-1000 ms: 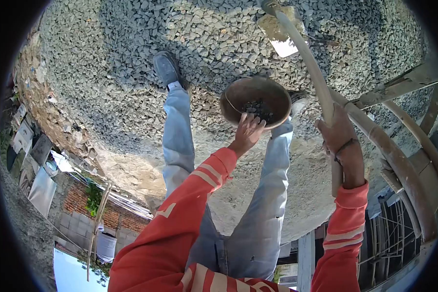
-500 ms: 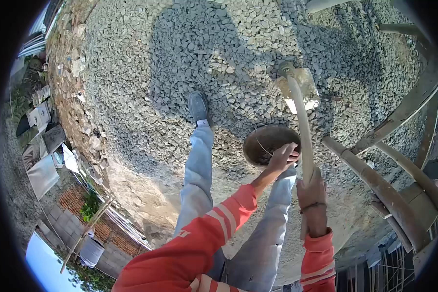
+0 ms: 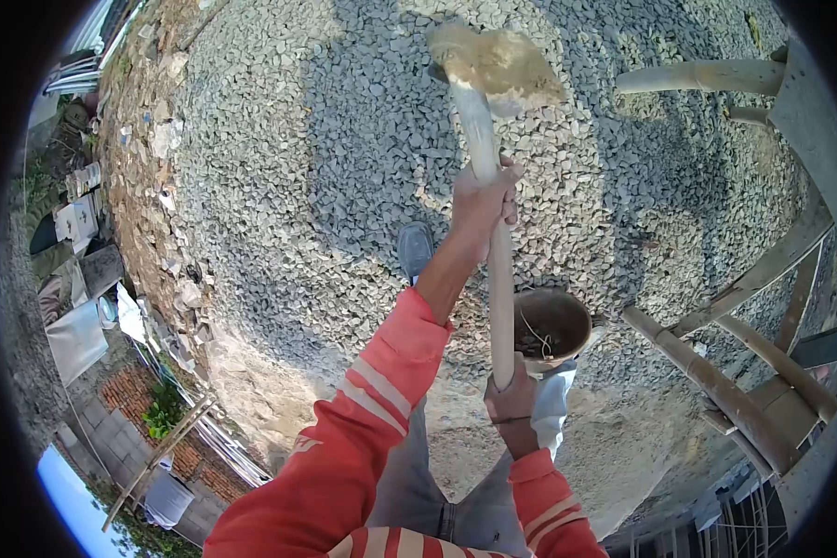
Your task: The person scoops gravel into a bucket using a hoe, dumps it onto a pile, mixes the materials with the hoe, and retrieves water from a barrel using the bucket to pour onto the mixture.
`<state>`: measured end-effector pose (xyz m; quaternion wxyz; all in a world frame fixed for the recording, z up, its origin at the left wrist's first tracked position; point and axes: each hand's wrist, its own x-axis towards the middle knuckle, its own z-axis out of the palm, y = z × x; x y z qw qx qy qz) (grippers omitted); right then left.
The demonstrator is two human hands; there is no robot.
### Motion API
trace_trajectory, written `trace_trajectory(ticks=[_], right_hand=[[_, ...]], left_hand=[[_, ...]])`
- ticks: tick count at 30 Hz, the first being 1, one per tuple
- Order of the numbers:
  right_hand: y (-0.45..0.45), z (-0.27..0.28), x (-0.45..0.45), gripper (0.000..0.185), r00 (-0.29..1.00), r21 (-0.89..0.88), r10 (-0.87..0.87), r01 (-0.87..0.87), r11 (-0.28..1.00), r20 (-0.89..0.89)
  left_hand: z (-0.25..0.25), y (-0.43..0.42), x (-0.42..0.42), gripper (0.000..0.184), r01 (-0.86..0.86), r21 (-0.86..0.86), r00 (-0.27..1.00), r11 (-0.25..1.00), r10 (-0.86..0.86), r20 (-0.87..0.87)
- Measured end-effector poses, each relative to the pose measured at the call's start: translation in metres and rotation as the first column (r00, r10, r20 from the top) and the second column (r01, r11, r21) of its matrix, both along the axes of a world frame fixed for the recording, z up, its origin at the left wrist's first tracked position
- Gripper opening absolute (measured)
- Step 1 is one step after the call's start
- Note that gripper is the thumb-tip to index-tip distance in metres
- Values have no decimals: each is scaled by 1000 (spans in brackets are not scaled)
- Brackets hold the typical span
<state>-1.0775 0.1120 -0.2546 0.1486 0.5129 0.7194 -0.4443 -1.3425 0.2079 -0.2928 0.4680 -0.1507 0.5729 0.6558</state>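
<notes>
Two closed grips on hoe (image 3: pixel 500 298): left hand (image 3: pixel 481 205) midway, right hand (image 3: pixel 511 396) near end | from right hand: blade (image 3: pixel 500 67) 12 o'clock, bowl (image 3: pixel 555 321) 1 o'clock | likely step: stroke; next call: steady aim

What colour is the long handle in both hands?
The long handle is pale tan; best seen in the head view.

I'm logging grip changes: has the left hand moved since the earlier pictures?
Yes; the left hand has moved forward and leftward from the bowl, onto the wooden handle.
</notes>
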Motion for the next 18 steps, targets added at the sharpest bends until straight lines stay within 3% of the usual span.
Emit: trace_trajectory(ticks=[2,3,5,6,7,8,10,12,14,16,18], right_hand=[[40,-41,-69,42,972,86,40,-20,996,-233],[63,-54,-108,42,973,104,90,-69,992,-214],[101,-75,-175,43,977,104,145,-130,986,-159],[112,-84,-193,42,973,107,184,-170,980,-138],[112,-91,-193,42,975,96,176,-164,982,-137],[115,-98,-191,40,977,58,182,-177,983,-111],[121,-100,-174,38,980,12,183,-182,983,-79],[115,-82,-143,36,964,-71,263,-260,963,28],[109,-74,-113,35,965,-55,256,-254,966,49],[103,-63,-80,37,922,-115,348,-332,936,168],[95,-73,-48,38,925,-136,329,-307,942,191]], left_hand=[[6,24,-67,27,-44,78,958,996,64,-279],[3,34,-96,29,-45,12,888,999,46,-458],[-26,54,-151,28,-166,-139,794,976,49,-605],[-43,62,-171,26,-193,-284,775,939,-32,-632],[-58,67,-181,26,-225,-420,757,879,-114,-643],[-80,68,-181,26,-215,-424,757,880,-124,-641],[-113,61,-162,24,-158,-693,844,704,-268,-464],[-108,45,-124,19,-54,-680,880,731,-287,-378],[-168,20,-102,17,-104,-606,927,788,-145,-347],[-166,10,-60,17,-36,-590,954,806,-148,-261],[-199,-1,-22,16,-44,-627,941,777,-178,-287]])
